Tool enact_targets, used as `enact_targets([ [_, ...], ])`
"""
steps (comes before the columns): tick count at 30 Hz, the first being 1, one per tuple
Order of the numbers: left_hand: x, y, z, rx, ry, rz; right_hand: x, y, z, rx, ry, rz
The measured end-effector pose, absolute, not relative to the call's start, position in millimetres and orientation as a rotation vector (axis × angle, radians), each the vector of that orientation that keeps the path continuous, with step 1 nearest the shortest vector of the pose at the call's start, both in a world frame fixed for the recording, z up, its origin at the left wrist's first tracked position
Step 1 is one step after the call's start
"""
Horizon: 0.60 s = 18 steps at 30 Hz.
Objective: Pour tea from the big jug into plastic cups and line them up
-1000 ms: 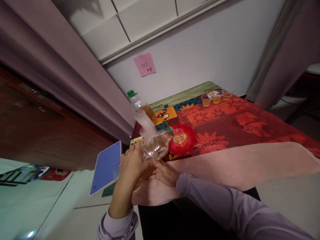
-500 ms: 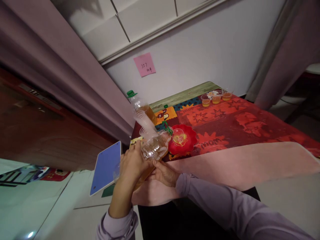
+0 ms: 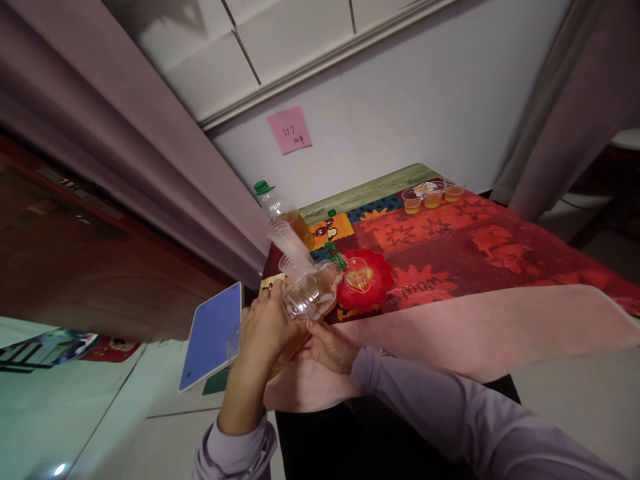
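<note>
A clear plastic bottle (image 3: 311,293) of amber liquid lies tilted in both of my hands, its neck toward the red scalloped plate (image 3: 380,293). My left hand (image 3: 265,327) wraps its upper left side. From the right and below, my right hand (image 3: 330,345) grips the body; some of its fingers are hidden. On the plate, a clear plastic cup (image 3: 357,272) stands at the bottle's mouth, with a little pale liquid seeming to be in it. A green piece (image 3: 334,255), perhaps a cap ring or strap, shows by the neck.
Beyond the bottle lies a stack of clear cups (image 3: 290,247), beside a second bottle (image 3: 293,223) with a green cap. Several cups of amber liquid (image 3: 433,199) stand at the table's far right. A blue board (image 3: 213,337) is at left. A pink cloth edge (image 3: 475,327) borders the patterned tablecloth (image 3: 450,247).
</note>
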<state>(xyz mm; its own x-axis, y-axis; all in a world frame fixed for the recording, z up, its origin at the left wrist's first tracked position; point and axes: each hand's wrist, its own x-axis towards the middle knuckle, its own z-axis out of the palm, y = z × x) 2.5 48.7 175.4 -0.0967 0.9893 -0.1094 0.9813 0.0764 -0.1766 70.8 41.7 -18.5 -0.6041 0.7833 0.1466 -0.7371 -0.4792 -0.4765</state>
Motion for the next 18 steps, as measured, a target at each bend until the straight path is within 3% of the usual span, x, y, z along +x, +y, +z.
enact_targets([
  [18,2.5,48.2,173.0,-2.062,-2.293,0.298,69.6,42.1,-20.0,-0.095,-0.621,2.123],
])
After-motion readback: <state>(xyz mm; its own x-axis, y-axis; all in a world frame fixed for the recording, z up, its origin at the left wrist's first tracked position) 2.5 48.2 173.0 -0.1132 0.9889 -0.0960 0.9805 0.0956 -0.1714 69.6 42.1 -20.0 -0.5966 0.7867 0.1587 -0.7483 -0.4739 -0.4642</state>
